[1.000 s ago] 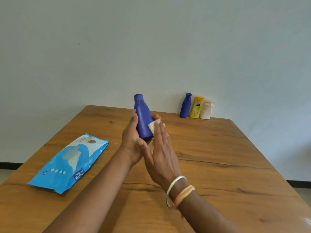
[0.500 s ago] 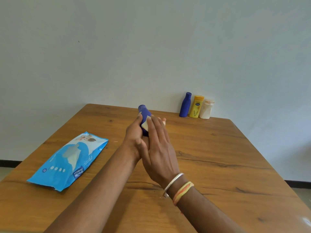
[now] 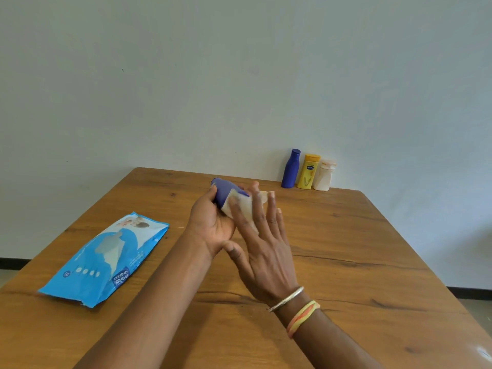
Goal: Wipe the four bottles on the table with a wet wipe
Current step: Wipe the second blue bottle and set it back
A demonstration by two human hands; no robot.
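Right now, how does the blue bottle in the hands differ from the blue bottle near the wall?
The held bottle lies tilted, cap pointing away; the far bottle stands upright on the table. The left hand grips the held bottle and the right hand presses a wipe on it; the far bottle is untouched, beside the yellow bottle. Both are dark blue.

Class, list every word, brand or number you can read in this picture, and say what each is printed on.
"mee mee": on the blue pack, near its front end.
Circled number and fine print on the pack: too blurred to read.
Blue oval logo on the yellow bottle: too small to read.
No other lettering can be made out.
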